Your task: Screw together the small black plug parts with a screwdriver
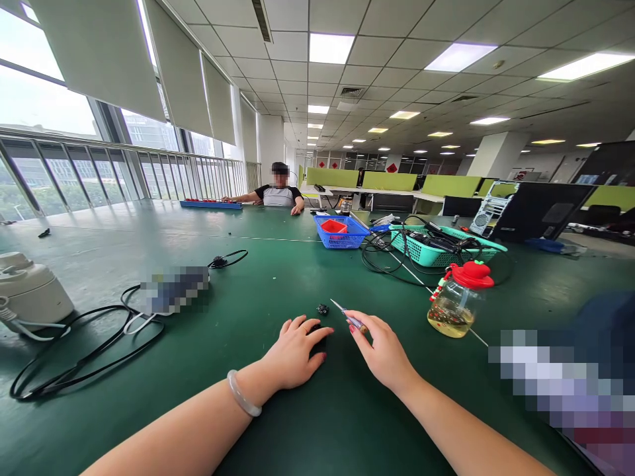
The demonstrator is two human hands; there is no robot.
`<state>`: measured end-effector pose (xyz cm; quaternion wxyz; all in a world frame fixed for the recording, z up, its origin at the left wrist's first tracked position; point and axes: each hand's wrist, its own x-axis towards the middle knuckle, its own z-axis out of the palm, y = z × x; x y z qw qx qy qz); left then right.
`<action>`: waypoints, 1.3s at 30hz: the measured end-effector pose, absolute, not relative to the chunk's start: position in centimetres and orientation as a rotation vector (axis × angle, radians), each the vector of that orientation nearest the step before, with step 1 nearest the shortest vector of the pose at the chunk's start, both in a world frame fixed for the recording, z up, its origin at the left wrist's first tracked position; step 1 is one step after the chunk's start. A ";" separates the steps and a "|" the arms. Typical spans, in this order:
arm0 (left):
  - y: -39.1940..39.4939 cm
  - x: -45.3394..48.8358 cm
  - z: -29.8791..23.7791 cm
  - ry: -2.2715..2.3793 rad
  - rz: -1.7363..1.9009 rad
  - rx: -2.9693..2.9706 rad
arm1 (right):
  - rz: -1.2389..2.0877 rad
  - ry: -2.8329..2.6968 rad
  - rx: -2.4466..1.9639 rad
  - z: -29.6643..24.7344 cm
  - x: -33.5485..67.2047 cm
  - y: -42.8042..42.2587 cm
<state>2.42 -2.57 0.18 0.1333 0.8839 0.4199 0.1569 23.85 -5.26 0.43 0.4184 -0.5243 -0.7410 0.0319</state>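
My left hand [294, 354] rests on the green table [278, 277] with its fingers curled over a small black object [317, 337] that is mostly hidden under them. My right hand [380, 350] pinches a thin screwdriver [347, 317] whose metal tip points up and left. A tiny black part [323, 309] lies on the table just beyond my left fingers, close to the screwdriver's tip. A pale bracelet circles my left wrist.
A glass jar with a red lid [459, 301] stands to the right. Behind it are a blue basket [342, 233] and a teal basket [441, 248] with tangled black cables. A white appliance [30, 291] and looped cord lie left. A person sits at the far end.
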 end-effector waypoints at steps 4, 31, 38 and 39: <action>-2.7 2.4 0.2 1.210 0.443 2.591 | 0.083 -1.862 -1.307 0.6 23.7 -5.4; -1.9 2.2 0.0 1.720 0.500 2.456 | 0.142 -1.878 -1.365 0.5 23.8 -5.4; -2.0 2.2 0.2 1.727 0.479 2.452 | 0.243 -1.943 -1.381 0.3 23.8 -5.3; -1.9 2.2 0.3 1.736 0.471 2.452 | 0.268 -1.953 -1.396 0.3 23.8 -5.3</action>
